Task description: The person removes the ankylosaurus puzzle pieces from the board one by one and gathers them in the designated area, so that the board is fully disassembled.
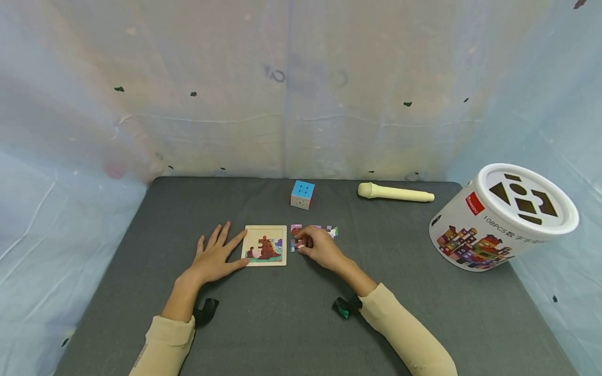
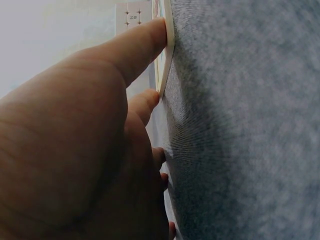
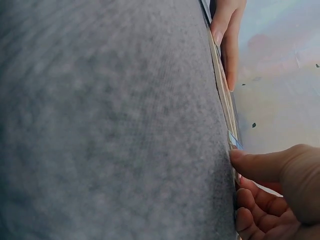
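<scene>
A square wooden jigsaw tray (image 1: 251,233) lies flat on the grey table, with a partly filled brown and green picture in its lower right. My left hand (image 1: 213,261) spreads its fingers beside the tray, thumb and index fingertip touching its left edge. Just right of the tray, my right hand (image 1: 324,249) pinches a small jigsaw piece (image 3: 233,141) between thumb and fingers, low at the tabletop. Loose jigsaw pieces (image 1: 333,231) lie around and behind that hand, which partly hides them.
Behind the tray stands a puzzle cube (image 1: 302,195) with a blue top. A pale yellow microphone-shaped stick (image 1: 397,192) lies at the back right. A large white tub (image 1: 498,224) with a shape-sorter lid stands on the table's right side. Pale sheeting hangs behind.
</scene>
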{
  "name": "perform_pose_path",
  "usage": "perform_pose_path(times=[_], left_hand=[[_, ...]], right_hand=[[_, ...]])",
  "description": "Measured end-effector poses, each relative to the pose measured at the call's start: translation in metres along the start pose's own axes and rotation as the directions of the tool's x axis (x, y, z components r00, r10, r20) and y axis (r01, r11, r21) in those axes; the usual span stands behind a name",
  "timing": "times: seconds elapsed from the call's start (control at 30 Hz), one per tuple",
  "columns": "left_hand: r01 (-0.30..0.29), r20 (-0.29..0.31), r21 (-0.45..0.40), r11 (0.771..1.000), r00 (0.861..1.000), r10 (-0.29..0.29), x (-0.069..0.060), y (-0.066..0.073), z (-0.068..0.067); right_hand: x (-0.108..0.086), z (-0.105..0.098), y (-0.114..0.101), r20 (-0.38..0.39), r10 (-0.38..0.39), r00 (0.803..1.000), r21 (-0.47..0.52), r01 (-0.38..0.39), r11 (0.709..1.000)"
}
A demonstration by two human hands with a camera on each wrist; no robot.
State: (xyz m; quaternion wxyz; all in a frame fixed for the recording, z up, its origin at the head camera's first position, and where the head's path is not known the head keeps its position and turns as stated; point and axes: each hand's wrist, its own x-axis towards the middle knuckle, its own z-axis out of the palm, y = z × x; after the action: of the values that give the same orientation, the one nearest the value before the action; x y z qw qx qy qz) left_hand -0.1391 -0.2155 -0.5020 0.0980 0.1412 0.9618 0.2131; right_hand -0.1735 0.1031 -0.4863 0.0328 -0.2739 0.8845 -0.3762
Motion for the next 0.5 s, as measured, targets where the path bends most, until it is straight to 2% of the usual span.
perform_pose_path(times=[0.5], left_hand=[[-0.011, -0.027, -0.028, 1.000, 1.000, 0.010, -0.0028, 0.0040, -0.0032]], right_hand=[[-0.0007, -0.0006, -0.0002, 0.001, 0.005, 1.000, -0.001, -0.005, 1.000]])
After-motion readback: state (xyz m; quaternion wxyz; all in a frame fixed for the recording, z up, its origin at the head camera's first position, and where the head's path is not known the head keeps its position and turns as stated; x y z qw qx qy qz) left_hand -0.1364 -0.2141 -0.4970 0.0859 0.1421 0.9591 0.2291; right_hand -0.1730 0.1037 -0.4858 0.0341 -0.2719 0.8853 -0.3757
